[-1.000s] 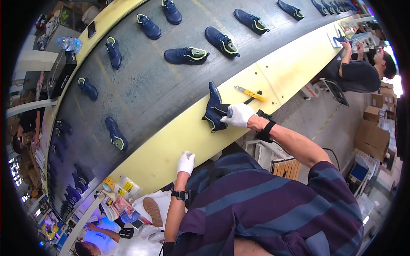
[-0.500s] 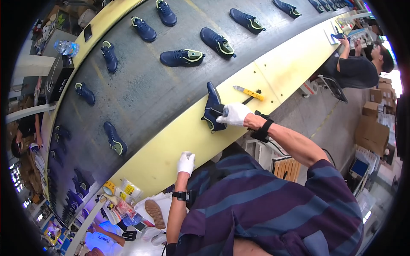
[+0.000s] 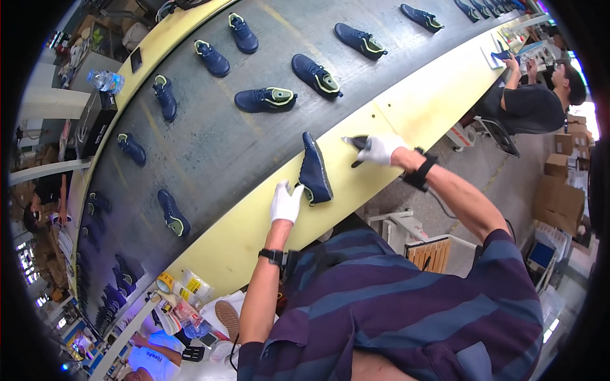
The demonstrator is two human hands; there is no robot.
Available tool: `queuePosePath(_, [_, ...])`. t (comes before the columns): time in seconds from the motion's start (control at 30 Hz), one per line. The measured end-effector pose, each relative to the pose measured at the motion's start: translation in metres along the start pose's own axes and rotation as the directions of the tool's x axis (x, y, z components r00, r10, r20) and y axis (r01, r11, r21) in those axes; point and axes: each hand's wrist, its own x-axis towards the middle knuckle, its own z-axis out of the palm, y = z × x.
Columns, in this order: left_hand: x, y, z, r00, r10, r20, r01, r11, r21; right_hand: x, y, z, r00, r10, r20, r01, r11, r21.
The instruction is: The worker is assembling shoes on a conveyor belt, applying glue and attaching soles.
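Note:
A navy shoe [image 3: 314, 174] with lime trim lies tilted on the pale yellow ledge, its toe toward the belt. At its heel end is my left hand [image 3: 286, 203] in a white glove, thumb and fingers apart; the fingertips seem to reach the shoe's edge. Off to the shoe's right, my gloved right hand [image 3: 383, 150] is closed around a black tool [image 3: 360, 141], whose kind I cannot make out. A cutter's pale tip [image 3: 347, 139] pokes out beside it; the hand covers the rest. Below the hand shows the end of a dark rod [image 3: 357, 164].
Several navy shoes [image 3: 264, 100] stand on the grey conveyor belt [image 3: 210, 140] beyond the ledge [image 3: 251, 238]. Tape [image 3: 165, 282] and packets are at the lower left. A co-worker [image 3: 527, 101] handles a shoe at the far right. A bottle [image 3: 105, 81] stands across the belt.
My right hand has moved away from the shoe, rightward onto the tools, with the black tool. My left hand has come up to the shoe's heel, its fingers spreading. Belt shoes have shifted slightly.

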Motion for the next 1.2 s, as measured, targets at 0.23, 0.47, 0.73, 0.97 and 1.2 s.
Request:
queuePosePath(0.23, [0.06, 0.066, 0.035, 0.986, 0.054, 0.16, -0.079, 0.985, 0.154, 0.09, 0.128, -0.045, 0.942, 0.056, -0.33, -0.037, 0.997, 0.066])
queuePosePath(0.47, [0.05, 0.109, 0.08, 0.987, -0.145, 0.062, 0.137, 0.983, 0.119, 0.062, 0.145, -0.048, 0.587, -0.103, -0.803, 0.109, 0.993, -0.048])
queuePosePath(0.73, [0.026, 0.146, 0.049, 0.99, 0.017, 0.141, 0.043, 0.91, -0.411, -0.005, 0.054, 0.085, 0.933, -0.161, -0.321, 0.329, 0.744, 0.582])
queuePosePath(0.97, [-0.046, 0.223, -0.05, 1.0, -0.008, 0.024, 0.021, 0.787, -0.617, -0.09, -0.024, 0.032, 0.911, -0.296, -0.287, 0.395, 0.427, 0.813])
queuePosePath(1.2, [-0.078, 0.209, -0.096, 0.984, 0.175, -0.037, -0.172, 0.877, -0.448, -0.132, -0.047, 0.009, 0.855, -0.402, -0.327, 0.463, 0.31, 0.83])
